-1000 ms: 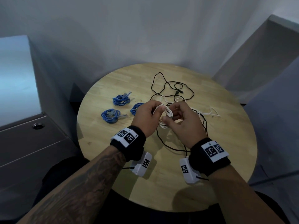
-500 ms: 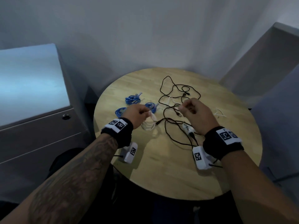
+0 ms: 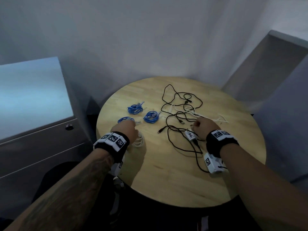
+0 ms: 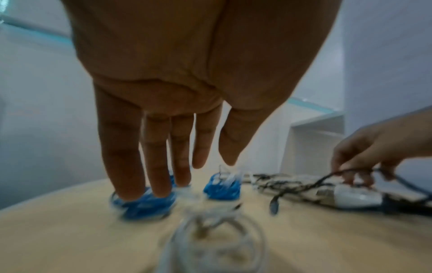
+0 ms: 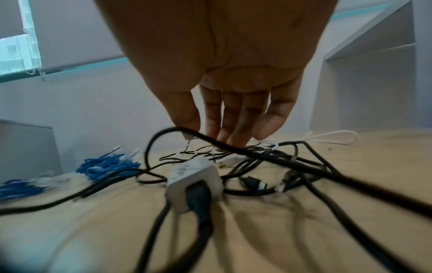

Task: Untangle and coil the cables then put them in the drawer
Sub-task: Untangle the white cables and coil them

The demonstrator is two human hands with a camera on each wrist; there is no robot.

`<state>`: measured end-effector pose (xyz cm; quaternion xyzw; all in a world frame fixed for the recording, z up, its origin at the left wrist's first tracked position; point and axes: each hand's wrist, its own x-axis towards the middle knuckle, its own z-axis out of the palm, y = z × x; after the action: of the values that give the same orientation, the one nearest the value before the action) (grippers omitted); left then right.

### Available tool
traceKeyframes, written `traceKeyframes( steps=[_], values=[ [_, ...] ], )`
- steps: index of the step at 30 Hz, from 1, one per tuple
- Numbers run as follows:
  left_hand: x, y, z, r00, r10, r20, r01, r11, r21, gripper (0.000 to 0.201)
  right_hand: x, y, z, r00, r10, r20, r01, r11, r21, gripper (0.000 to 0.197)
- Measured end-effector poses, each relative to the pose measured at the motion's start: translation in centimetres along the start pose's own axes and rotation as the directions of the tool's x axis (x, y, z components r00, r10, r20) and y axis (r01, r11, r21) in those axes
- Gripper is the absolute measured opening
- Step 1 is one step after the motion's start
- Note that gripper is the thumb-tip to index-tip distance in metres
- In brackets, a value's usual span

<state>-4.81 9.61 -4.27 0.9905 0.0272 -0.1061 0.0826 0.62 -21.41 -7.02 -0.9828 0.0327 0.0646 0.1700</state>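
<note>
The left hand (image 4: 177,92) is hovering with fingers straight, holding nothing, directly above the coiled white cable (image 4: 210,243), seemingly finished. The right hand (image 5: 229,103) is pinching a tangled thin black cable (image 5: 233,147), probably to free it next.

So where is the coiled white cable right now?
In the head view, the white coil lies on the table, near the left hand, below the blue coils.

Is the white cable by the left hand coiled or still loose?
Coiled: the white cable lies in a small round bundle on the table.
</note>
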Motion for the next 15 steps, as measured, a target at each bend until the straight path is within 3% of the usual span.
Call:
traceKeyframes(
  steps=[4,7,9,11,13,15],
  values=[
    [0.9,3.3,-1.8,0.976,0.122,-0.179,-0.156,0.969,-0.189,0.022,2.4,0.3,-0.7,0.999,0.024,-0.037,-0.025,0.999,-0.033,0.025],
    [2.7,6.2,-2.4,0.958,0.220,-0.185,-0.270,0.910,-0.314,0.022,4.7,0.8,-0.9,0.995,0.060,-0.079,-0.066,0.995,-0.070,0.042],
    [3.8,7.8,-2.3,0.952,0.256,-0.169,-0.303,0.876,-0.375,0.022,6.1,1.5,-0.8,0.996,0.086,-0.022,-0.088,0.994,-0.065,0.048],
    [4.9,9.2,-1.9,0.943,0.294,-0.155,-0.333,0.856,-0.396,0.022,7.1,2.3,-0.8,0.997,0.075,0.013,-0.074,0.993,-0.087,0.038],
    [5.9,10.2,-1.4,0.939,0.305,-0.159,-0.343,0.833,-0.433,0.020,7.7,2.9,-1.0,0.998,0.055,-0.037,-0.058,0.995,-0.087,0.020],
    [6.7,10.7,-1.2,0.941,0.278,-0.193,-0.338,0.801,-0.494,0.014,8.1,3.3,-1.7,0.993,0.025,-0.119,-0.024,1.000,0.008,0.021]
  ],
)
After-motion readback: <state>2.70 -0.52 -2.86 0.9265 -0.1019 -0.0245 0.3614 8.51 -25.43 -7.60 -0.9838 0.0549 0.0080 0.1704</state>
